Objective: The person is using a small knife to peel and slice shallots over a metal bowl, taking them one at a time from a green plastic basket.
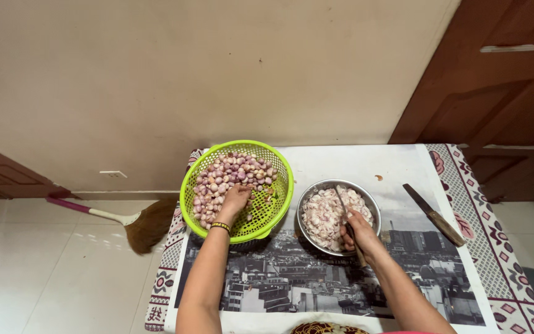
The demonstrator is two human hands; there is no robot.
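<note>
Left hand (235,199) curled into shallots (233,176) in green basket (200,167) on bench, grip unclear; right hand (355,230) closed on knife (347,216) over steel bowl (372,201); shallots probably light, firm, slippery, best pinched across the middle.

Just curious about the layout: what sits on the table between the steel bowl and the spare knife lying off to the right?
In the head view, only bare cloth: the steel bowl and the spare knife are separated by a stretch of the printed tablecloth, with nothing on it.
</note>
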